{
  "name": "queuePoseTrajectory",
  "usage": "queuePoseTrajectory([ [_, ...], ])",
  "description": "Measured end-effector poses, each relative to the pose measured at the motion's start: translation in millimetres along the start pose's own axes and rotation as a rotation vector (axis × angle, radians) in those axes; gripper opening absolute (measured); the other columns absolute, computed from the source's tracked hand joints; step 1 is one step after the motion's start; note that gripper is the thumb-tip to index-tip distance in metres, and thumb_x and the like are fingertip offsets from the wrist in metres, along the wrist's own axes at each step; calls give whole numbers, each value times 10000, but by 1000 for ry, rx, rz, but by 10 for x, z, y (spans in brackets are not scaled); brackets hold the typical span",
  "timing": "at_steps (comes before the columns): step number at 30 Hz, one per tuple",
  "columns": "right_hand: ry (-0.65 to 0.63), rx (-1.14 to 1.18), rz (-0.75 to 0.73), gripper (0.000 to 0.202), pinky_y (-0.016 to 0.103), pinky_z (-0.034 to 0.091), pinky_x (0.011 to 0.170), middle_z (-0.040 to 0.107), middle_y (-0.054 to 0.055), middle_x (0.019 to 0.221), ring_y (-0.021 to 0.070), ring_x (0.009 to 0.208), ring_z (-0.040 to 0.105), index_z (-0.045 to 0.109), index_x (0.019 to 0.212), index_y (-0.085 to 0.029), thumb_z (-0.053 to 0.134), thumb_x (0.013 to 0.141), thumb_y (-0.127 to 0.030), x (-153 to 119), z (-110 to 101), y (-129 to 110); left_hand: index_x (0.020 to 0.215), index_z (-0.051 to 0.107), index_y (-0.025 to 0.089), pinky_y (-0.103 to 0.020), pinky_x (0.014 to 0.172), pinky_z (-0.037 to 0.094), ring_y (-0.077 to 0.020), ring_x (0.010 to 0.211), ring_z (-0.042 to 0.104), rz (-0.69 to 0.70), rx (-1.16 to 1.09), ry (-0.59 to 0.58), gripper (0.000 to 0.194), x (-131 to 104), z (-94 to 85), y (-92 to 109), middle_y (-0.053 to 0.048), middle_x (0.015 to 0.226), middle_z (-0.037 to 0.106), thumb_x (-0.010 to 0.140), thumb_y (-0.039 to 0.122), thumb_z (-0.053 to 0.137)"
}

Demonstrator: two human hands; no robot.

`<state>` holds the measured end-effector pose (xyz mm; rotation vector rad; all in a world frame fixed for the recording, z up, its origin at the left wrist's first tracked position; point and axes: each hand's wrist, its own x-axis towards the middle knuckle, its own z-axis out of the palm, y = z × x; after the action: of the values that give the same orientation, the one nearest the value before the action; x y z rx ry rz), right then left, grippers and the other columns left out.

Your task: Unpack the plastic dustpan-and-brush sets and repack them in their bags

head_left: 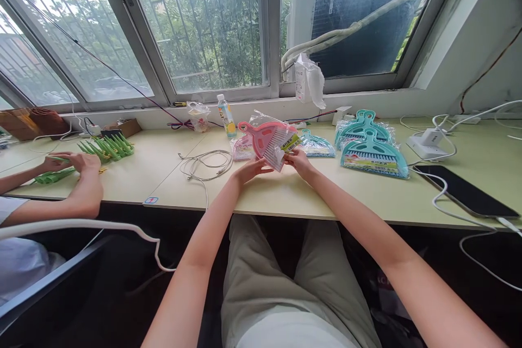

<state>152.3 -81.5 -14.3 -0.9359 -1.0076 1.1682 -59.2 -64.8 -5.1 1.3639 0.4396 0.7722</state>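
Note:
A pink mini dustpan and brush set (267, 138) in clear plastic wrap is tilted above the table, held between both hands. My left hand (252, 170) grips its lower left edge, though part of the fingers is hidden behind it. At its lower right, by the yellow-green label, my right hand (299, 162) pinches the pack. Another pink set (241, 149) lies partly hidden behind the left side. A teal set (315, 145) rests just beyond my right hand, and more wrapped teal sets (373, 155) are piled to the right.
A coiled white cable (206, 165) lies left of my hands, with a drink bottle (227, 116) behind. A phone (467, 190) and a white charger (428, 144) are on the right. At far left, a co-worker's hands (79, 163) handle green items beside a green bundle (110, 147).

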Motion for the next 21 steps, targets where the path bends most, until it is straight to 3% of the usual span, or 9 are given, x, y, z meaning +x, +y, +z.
queuePoseTrajectory([
  [3, -7, -3, -30, 353, 279, 581, 683, 725, 37, 778, 136, 657, 661, 659, 829, -164, 897, 584, -252, -19, 27, -2, 1197, 656, 245, -554, 1054, 443, -294, 1154, 627, -26, 40, -21, 482, -4, 4, -37, -105, 1257, 658, 749, 353, 799],
  [7, -45, -44, -39, 369, 318, 589, 722, 733, 38, 800, 145, 660, 666, 643, 860, -178, 880, 600, -291, -56, 87, -18, 1158, 671, 171, -533, 1049, 448, -257, 1015, 673, 11, 109, 134, 451, 35, -13, -61, -116, 1083, 713, 780, 401, 761],
  [11, -96, -75, -49, 328, 340, 599, 726, 741, 49, 837, 159, 676, 678, 652, 887, -176, 837, 631, -263, -105, 131, -45, 1106, 683, 143, -492, 979, 497, -232, 904, 683, 22, 168, 270, 430, 73, -51, -77, -109, 992, 727, 744, 350, 786],
  [16, -86, -108, -19, 206, 296, 604, 658, 742, 63, 884, 158, 673, 693, 644, 883, -169, 734, 697, -173, -129, 144, -61, 1083, 685, 147, -412, 851, 542, -215, 833, 686, 46, 169, 289, 430, 71, -73, -77, -99, 999, 732, 699, 290, 812],
  [21, -24, -137, 25, 282, 276, 609, 611, 728, 10, 811, 140, 627, 682, 585, 985, -204, 693, 731, -145, -94, 139, -31, 1002, 705, 124, -387, 801, 547, -203, 766, 680, -11, 175, 276, 421, 61, -50, -54, -113, 919, 740, 641, 284, 854],
])
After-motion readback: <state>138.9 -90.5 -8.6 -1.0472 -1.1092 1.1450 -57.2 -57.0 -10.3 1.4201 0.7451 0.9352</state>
